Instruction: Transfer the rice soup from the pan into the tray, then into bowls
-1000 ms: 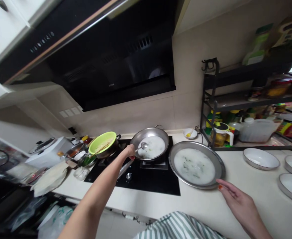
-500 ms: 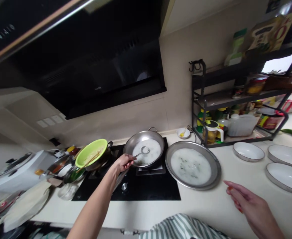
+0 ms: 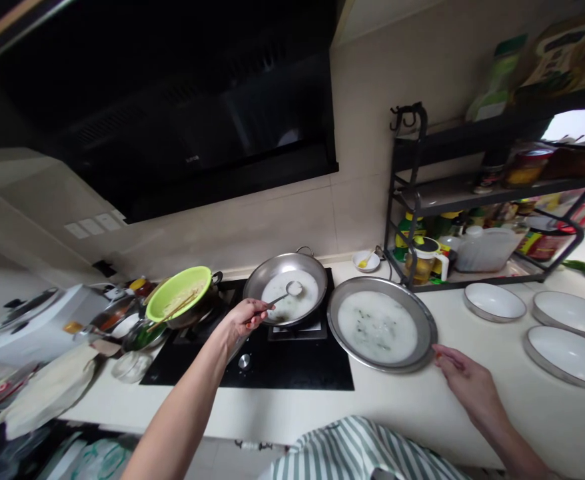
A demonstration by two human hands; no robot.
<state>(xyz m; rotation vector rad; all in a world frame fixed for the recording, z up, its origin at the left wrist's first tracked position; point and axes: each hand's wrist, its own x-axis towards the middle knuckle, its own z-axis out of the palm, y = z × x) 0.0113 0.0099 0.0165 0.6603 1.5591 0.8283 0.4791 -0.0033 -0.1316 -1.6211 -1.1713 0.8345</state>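
A ladle [image 3: 294, 289] with a dark handle is in my left hand [image 3: 245, 318], fingers closed around it. Its bowl holds white liquid and hangs over a steel wok [image 3: 260, 280]. Milky liquid [image 3: 300, 303] lies in the wok, which sits on the black cooktop [image 3: 292, 370]. To the wok's right, a wide metal basin [image 3: 425, 330] contains whitish liquid with green bits [image 3: 377, 327]. My right hand [image 3: 465, 380] is at the basin's right rim, its fingertips pinched on the edge as far as I can see.
Left of the wok stands a lime-green colander [image 3: 160, 303] with chopsticks across it. White bowls [image 3: 495, 302] sit on the right counter below a black spice rack [image 3: 452, 200]. A small dish [image 3: 366, 262] is behind the basin. The dark range hood [image 3: 197, 113] hangs above.
My right hand has moved left to the basin's rim. The ladle bowl has come up from the liquid's surface and now carries white liquid. The view has shifted slightly.
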